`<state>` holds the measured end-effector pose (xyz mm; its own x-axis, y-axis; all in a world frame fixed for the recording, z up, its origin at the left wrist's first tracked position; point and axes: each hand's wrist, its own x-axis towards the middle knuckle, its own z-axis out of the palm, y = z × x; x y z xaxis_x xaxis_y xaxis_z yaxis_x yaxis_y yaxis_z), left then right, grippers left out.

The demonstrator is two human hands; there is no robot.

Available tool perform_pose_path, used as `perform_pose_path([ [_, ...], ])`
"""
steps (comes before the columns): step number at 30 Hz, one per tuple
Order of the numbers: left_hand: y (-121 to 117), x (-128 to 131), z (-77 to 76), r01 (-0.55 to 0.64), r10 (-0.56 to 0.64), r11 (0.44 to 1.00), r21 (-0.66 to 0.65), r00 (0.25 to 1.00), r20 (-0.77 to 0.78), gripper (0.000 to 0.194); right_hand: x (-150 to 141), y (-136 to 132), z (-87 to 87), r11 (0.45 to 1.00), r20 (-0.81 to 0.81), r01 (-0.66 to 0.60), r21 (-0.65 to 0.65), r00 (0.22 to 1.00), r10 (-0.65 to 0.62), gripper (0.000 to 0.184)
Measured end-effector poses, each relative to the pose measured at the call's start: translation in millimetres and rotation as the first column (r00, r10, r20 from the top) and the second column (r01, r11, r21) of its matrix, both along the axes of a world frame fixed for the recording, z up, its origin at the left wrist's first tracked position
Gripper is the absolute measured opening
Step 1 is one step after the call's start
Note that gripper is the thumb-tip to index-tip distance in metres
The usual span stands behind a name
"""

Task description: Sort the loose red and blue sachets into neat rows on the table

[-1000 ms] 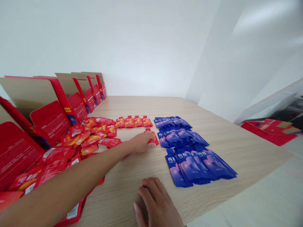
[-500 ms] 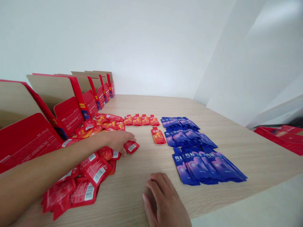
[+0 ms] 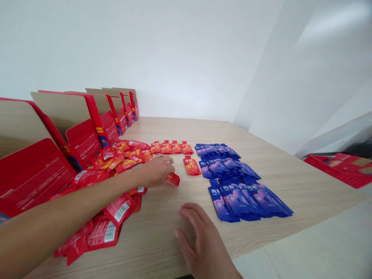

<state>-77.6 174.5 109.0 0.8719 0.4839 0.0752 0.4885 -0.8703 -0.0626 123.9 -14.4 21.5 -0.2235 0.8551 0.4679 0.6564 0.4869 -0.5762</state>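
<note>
My left hand (image 3: 158, 169) reaches over the heap of red pouches and is closed on a red-orange pouch (image 3: 174, 179), whose lower end sticks out past the fingers; the rest of it is hidden. Just beyond lies a single red-orange pouch (image 3: 192, 166), face up. My right hand (image 3: 202, 238) hovers or rests low at the table's near side, its fingers curved and apart from the thumb, holding nothing. Nearest to it are the overlapping blue pouches (image 3: 247, 199), laid in three rows. The loose red pouches (image 3: 120, 209) lie jumbled, partly covered by my left forearm.
Several open red cardboard boxes (image 3: 84, 141) stand in a line along the left, their flaps raised. A short row of red-orange pouches (image 3: 171, 147) lies behind the single one. Beyond the right edge of the wooden table (image 3: 180, 126) is a red box (image 3: 334, 168), lower down.
My left hand has moved right, off the heap's edge, carrying a pouch that has turned from its barcode side to show orange. My right hand has lifted slightly, its thumb and fingers still curved.
</note>
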Motion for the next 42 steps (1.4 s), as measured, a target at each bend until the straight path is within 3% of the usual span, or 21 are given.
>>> perform_pose_path([
  [3,-7,5,2.8,0.092,-0.092,0.994,-0.051,0.996,0.005,0.026,-5,18,16.1,0.994,-0.022,0.112,-0.014,0.993,-0.112,0.045],
  [7,-13,15,-4.4,0.127,-0.123,0.984,-0.125,0.992,0.038,0.019,-15,43,38.5,0.976,0.135,0.148,-0.161,0.983,-0.127,0.046],
  [11,-4,4,-8.4,-0.012,0.029,0.991,-0.13,0.992,0.125,0.029,-21,47,55.5,0.973,0.377,0.178,-0.144,0.919,-0.112,0.039],
  [14,9,-15,-9.3,-0.142,0.159,0.98,-0.142,0.981,0.115,0.038,-25,46,62.5,0.98,0.539,0.104,-0.169,0.842,0.003,0.038],
  [17,20,-29,-14.7,-0.212,0.221,0.962,-0.174,0.974,0.037,0.042,-28,52,63.5,0.976,0.639,-0.013,-0.217,0.754,0.153,0.044],
  [20,25,-32,-22.8,-0.262,0.265,0.948,-0.179,0.964,-0.005,0.031,-31,60,61.0,0.97,0.675,-0.071,-0.231,0.707,0.212,0.036],
  [25,34,-24,-26.5,-0.294,0.29,0.944,-0.148,0.956,-0.047,0.038,-28,59,60.0,0.97,0.702,-0.101,-0.223,0.673,0.232,0.032],
  [28,44,-18,-21.3,-0.286,0.273,0.948,-0.138,0.956,-0.108,0.045,-24,53,60.1,0.967,0.706,-0.117,-0.225,0.665,0.244,0.029],
  [31,54,-9,-13.1,-0.323,0.299,0.939,-0.117,0.936,-0.185,0.04,-19,49,57.8,0.965,0.71,-0.145,-0.22,0.654,0.261,0.027],
  [36,56,6,-3.6,-0.441,0.407,0.894,-0.079,0.873,-0.269,0.036,-8,50,53.6,0.958,0.712,-0.203,-0.201,0.642,0.286,0.027],
  [42,48,13,-11.4,-0.542,0.519,0.837,-0.079,0.831,-0.198,0.043,-2,62,56.5,0.963,0.736,-0.199,-0.184,0.621,0.269,0.028],
])
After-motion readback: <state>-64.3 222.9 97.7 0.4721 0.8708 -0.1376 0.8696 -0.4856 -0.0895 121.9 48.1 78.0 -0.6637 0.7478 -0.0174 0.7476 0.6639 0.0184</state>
